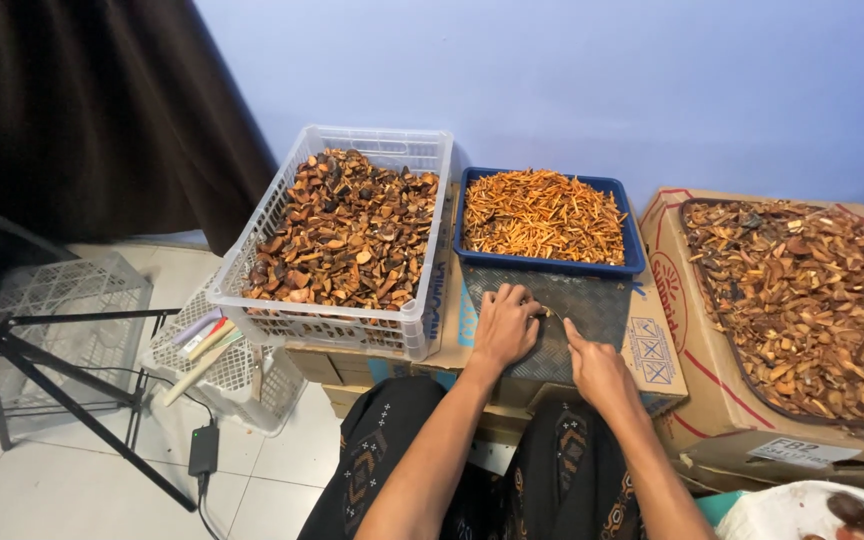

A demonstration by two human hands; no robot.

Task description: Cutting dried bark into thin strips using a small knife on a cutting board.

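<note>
Big flat tray [712,215] of brown chips sits far right, white basket [352,320] left, blue tray [542,262] of orange slivers between. Both hands work on the grey mat [592,300] below it: left hand [504,325] fingers curled, pinching 1 tiny piece [542,312]. Right hand [597,370] points its forefinger at it, grip unclear.

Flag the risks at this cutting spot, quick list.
1. The left hand and right hand meet closely over the dark mat; any blade there is too small to see, so fingers may be at risk.
2. The white basket overhangs its cardboard support and could tip.
3. The blue tray is heaped; strips may spill.
</note>
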